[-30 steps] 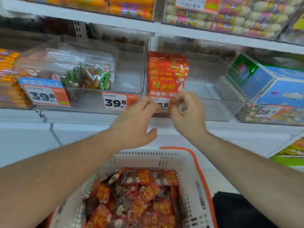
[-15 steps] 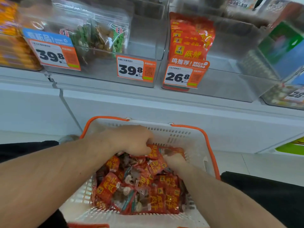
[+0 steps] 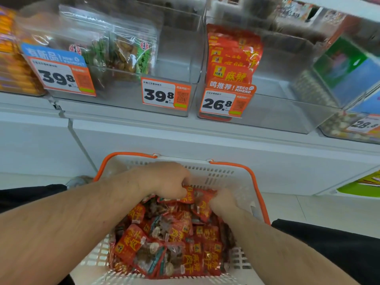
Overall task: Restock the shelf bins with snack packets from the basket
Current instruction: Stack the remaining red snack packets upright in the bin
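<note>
Red packets [image 3: 230, 56] fill the bin's [image 3: 287, 118] left; right side open.

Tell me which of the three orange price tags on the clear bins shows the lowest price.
The 26.8 tag, rightmost of the three, on the bin holding the red packets. The two tags to its left both read 39.8.

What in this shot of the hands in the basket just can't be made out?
All in the head view:
- Left hand: its fingertips curl under, so how many packets it grips is unclear.
- Right hand: its fingers are buried among the packets.
- Basket: its near rim is cut off by the bottom edge.
- Far-right price tag: blurred and cropped by the edge.
- Small print on the 26.8 tag: too small to read.
</note>
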Tool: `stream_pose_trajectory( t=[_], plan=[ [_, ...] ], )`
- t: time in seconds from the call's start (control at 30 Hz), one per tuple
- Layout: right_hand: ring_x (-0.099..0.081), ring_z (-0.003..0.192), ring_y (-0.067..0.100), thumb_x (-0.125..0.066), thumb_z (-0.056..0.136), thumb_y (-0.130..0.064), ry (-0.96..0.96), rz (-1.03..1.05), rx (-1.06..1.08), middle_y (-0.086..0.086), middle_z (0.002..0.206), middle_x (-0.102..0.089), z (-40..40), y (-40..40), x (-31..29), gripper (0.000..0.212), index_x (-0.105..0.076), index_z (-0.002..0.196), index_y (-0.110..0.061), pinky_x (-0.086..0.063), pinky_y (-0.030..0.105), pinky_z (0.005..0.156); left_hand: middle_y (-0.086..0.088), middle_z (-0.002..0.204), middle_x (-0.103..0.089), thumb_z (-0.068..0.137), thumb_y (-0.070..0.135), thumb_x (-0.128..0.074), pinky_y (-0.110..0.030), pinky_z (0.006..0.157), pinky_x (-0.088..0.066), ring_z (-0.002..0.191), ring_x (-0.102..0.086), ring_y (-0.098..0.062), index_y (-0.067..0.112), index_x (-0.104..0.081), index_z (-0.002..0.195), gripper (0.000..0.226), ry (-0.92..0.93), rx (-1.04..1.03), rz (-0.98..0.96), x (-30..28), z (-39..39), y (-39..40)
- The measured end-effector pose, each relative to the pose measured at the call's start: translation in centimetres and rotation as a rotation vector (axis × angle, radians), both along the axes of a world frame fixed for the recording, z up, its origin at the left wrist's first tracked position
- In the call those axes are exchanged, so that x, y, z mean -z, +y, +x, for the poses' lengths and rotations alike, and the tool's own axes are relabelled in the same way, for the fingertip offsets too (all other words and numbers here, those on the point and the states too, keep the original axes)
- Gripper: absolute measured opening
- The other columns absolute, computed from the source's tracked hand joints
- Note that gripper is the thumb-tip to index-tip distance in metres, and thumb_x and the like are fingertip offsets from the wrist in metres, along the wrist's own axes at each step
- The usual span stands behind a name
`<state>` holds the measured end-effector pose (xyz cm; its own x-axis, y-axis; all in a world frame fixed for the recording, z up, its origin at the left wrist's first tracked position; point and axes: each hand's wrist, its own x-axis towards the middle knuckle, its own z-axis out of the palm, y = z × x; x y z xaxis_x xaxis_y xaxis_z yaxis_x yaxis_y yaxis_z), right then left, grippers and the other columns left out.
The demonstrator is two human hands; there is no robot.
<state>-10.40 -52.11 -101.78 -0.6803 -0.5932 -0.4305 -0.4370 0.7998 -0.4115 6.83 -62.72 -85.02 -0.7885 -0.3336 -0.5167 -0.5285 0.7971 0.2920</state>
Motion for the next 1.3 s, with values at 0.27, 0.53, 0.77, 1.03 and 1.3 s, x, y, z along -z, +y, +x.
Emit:
stream_pose_trajectory(
  t=[0.27,0.53,0.77,1.03,1.3],
  plan=[
    [-0.059,0.075,0.021,-0.049,0.076,0.006,0.020,0.147,-0.715,0.009,0.085,-0.066,-0.9,-2.6,-14.3,0.026,-0.065,0.074,-0.014,-0.048,0.033,0.062,-0.001,0.116,-0.059,0.089,0.039,-0.061,-0.031,0.088,-0.047,0.103,-0.058,-0.018,0.022,-0.057,0.119,0.034,0.110,-0.147,0.108,0.1,0.2,0.6],
    [-0.049,0.056,-0.002,-0.056,0.079,0.009,-0.153,-0.089,-0.843,-0.019,0.061,-0.059,0.6,-2.7,-23.6,0.036,-0.063,0.067,-0.023,-0.044,0.027,0.060,0.012,0.092,-0.067,0.073,0.039,-0.076,-0.028,0.077,-0.052,0.087,-0.065,-0.008,0.031,-0.060,0.098,0.030,0.373,-0.340,0.302,-0.4,0.7,1.3],
    [-0.066,0.080,0.018,-0.074,0.080,-0.005,-0.296,-0.530,-0.517,0.000,0.092,-0.065,0.6,-1.4,-25.5,0.046,-0.055,0.104,-0.039,-0.056,0.043,0.073,0.012,0.074,-0.074,0.078,0.014,-0.081,-0.020,0.072,-0.051,0.073,-0.068,-0.001,0.027,-0.071,0.082,0.016,0.737,-0.567,0.498,-2.6,0.4,1.8],
    [-0.058,0.056,-0.004,-0.068,0.091,-0.019,-0.437,-0.636,-0.342,-0.015,0.067,-0.068,-0.5,-0.4,-27.0,0.005,-0.072,0.090,-0.018,-0.041,0.011,0.051,0.007,0.086,-0.076,0.081,0.010,-0.077,-0.017,0.067,-0.052,0.080,-0.072,-0.007,0.024,-0.072,0.097,0.022,1.065,-0.661,0.579,-8.2,-1.9,0.6],
    [-0.038,0.082,0.030,-0.081,0.071,-0.036,-0.693,-0.827,-0.078,0.025,0.093,-0.064,-4.5,-1.4,-27.5,0.048,-0.071,0.103,-0.003,-0.035,0.038,0.071,0.006,0.089,-0.064,0.090,0.034,-0.066,-0.018,0.070,-0.047,0.080,-0.060,-0.007,0.024,-0.063,0.093,0.012,1.381,-0.629,0.150,-10.6,-6.1,-1.9]
  ],
)
